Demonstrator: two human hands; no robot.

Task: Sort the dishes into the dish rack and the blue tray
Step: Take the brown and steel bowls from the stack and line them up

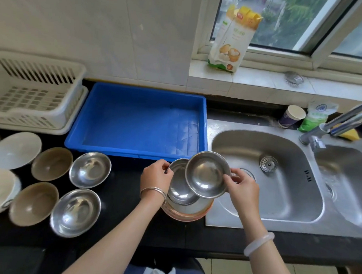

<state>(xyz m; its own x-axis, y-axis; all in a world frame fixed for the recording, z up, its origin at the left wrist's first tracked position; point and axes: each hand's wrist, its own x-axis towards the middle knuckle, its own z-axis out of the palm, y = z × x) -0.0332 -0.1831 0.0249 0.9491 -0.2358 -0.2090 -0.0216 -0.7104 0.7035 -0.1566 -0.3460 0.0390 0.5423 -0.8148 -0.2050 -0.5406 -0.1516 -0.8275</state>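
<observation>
My right hand (241,187) pinches the rim of a small steel bowl (207,175), lifted and tilted above a stack. My left hand (157,174) grips the rim of a second steel bowl (178,190), which sits on top of the stack of dishes (187,213) at the counter edge beside the sink. The blue tray (139,120) lies just behind my hands with nothing in it. The white dish rack (31,95) stands at the far left, also holding nothing.
On the dark counter at the left sit two steel bowls (90,169), two brown bowls (51,163) and several white bowls (15,150). A double steel sink (264,174) with a tap (344,120) is on the right. A paper cup (292,119) stands behind the sink.
</observation>
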